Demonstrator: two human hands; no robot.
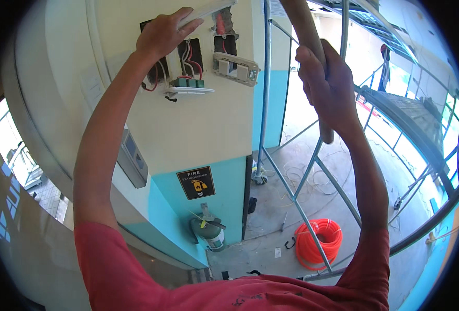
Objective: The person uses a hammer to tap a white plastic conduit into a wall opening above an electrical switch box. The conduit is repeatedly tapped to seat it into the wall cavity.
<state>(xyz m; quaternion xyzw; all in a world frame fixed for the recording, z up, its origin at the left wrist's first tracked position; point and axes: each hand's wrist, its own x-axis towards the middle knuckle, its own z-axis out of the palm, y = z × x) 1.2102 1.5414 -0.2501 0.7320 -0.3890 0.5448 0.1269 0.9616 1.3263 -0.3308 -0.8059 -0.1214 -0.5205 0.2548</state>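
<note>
Up by the wall, my left hand is closed round one end of a pale, straight bar, which slants up to the right. My right hand grips a thick wooden handle; its upper end runs out of view. Below my left hand, a switch plate with green terminals hangs by red and white wires from an open wall box. To its right, a two-rocker switch hangs tilted under another opening. A reddish-orange conduit shows in the broken wall above that opening.
Metal scaffold tubes stand close on the right, with a platform beyond. Lower down are a fire extinguisher, its black sign and a grey wall device. An orange hose coil and loose cables lie on the floor.
</note>
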